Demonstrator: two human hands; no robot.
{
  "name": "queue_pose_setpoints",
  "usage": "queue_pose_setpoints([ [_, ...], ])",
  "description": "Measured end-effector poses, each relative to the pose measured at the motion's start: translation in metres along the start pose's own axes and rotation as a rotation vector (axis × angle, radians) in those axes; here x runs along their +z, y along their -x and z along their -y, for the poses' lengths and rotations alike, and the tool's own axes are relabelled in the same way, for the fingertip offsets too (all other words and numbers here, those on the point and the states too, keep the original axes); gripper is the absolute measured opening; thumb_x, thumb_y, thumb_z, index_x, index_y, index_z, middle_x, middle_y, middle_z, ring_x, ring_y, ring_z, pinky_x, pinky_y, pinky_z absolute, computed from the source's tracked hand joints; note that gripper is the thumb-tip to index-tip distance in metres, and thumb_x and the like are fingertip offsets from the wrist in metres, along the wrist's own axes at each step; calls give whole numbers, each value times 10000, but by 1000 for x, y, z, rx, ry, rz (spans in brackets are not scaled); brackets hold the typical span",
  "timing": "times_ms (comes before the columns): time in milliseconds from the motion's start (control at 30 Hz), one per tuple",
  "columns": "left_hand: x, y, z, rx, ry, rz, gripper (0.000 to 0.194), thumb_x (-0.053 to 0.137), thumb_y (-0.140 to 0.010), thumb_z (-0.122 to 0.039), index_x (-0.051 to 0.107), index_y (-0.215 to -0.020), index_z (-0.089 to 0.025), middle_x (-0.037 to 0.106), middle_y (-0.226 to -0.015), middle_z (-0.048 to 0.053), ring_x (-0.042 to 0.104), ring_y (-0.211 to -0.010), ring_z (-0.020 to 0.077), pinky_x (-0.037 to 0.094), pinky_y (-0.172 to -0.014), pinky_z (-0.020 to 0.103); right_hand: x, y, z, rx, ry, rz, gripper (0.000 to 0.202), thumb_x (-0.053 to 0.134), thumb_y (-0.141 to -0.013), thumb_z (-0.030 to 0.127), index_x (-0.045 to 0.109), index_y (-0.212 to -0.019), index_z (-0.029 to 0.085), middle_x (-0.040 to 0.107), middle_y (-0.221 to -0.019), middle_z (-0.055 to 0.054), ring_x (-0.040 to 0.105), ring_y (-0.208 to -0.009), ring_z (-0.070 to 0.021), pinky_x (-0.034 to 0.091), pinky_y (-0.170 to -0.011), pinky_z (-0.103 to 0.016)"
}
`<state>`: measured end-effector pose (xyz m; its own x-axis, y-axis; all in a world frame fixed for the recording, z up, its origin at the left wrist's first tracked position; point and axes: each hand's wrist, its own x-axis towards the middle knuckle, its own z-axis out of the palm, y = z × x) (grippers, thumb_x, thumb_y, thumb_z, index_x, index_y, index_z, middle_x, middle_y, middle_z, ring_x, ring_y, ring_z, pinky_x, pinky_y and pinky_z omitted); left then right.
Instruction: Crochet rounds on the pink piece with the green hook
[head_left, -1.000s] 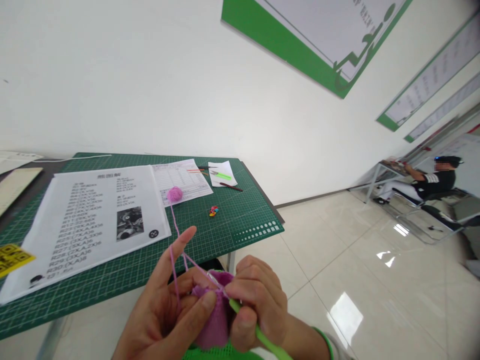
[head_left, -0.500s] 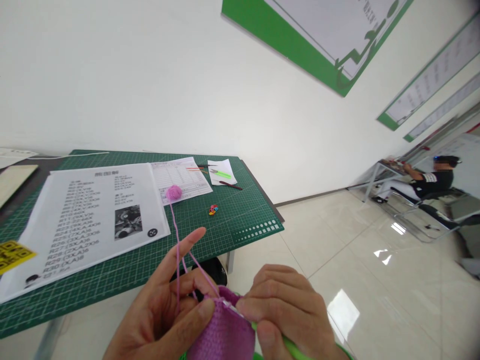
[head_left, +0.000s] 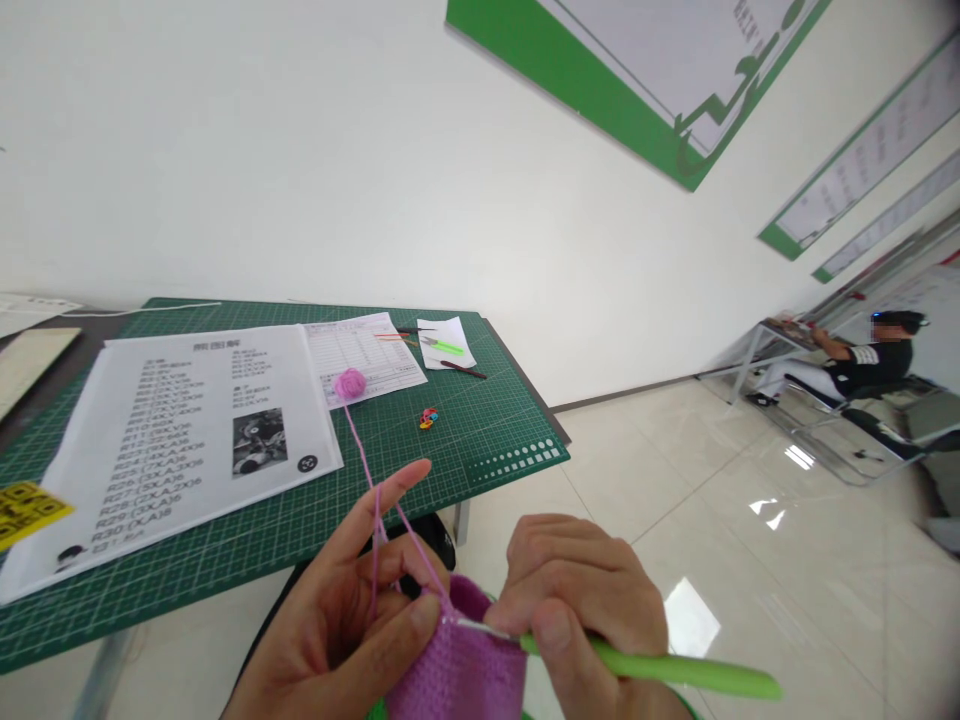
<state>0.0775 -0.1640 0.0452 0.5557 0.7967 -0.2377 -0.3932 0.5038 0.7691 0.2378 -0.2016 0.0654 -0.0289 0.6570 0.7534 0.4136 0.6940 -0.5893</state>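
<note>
My left hand point(head_left: 352, 610) pinches the edge of a purple crocheted piece point(head_left: 465, 665) between thumb and fingers, its index finger raised with pink yarn looped over it. From that finger the yarn runs back to a small pink yarn ball point(head_left: 349, 384) on the papers. A crochet hook with a green handle point(head_left: 675, 672) is gripped in my right hand point(head_left: 585, 600); its metal tip meets the rim of the piece beside my left thumb. Some green shows under the piece, mostly hidden.
On the green cutting mat point(head_left: 390, 455) lie a printed pattern sheet point(head_left: 195, 430), colourful stitch markers point(head_left: 428, 418), green-handled snippers point(head_left: 447, 347) and a dark stick point(head_left: 463, 370). A yellow tag point(head_left: 30, 512) is at left. Another person point(head_left: 862, 362) sits at a far table.
My right hand has turned, swinging the hook's green handle out to the right and nearly level. My left hand and the purple piece have shifted slightly right.
</note>
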Motion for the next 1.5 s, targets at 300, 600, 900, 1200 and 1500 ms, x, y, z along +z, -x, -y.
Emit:
queue_pose_setpoints([
  [300,1,1,-6,-32,121,36,742,833,-696,-245,496,-1348,-353,697,-670,-36,521,-503,79,372,-478,171,13,-2,0,48,148,-46,204,496,-860,180,619,-703,141,615,-574,-12,505,-497,-103,386,-494,-260],
  [600,7,2,-3,6,3,-64,739,827,-690,-273,508,-1334,-443,728,-736,-17,587,-512,103,460,-500,186,19,0,2,146,246,-64,242,491,-844,126,521,-607,166,479,-515,26,442,-479,-84,324,-475,-240],
  [900,13,3,10,221,-149,-275,782,854,-656,-296,500,-1329,-477,705,-746,-72,562,-499,73,498,-517,142,33,0,-9,-95,443,-121,248,476,-861,83,459,-637,185,514,-526,2,408,-488,-116,318,-510,-293],
  [1200,17,-1,8,241,7,-282,679,816,-713,-215,543,-1317,-364,672,-679,-57,585,-605,104,511,-588,152,48,11,-37,-258,402,-299,290,386,-976,256,526,-739,164,543,-563,-23,467,-522,-129,376,-504,-279],
  [1500,0,-2,0,3,137,-78,758,829,-672,-179,519,-1353,-299,641,-687,-41,541,-567,100,447,-534,188,24,2,-23,-295,330,-120,280,427,-954,223,553,-713,155,566,-535,-5,494,-471,-113,371,-486,-278],
])
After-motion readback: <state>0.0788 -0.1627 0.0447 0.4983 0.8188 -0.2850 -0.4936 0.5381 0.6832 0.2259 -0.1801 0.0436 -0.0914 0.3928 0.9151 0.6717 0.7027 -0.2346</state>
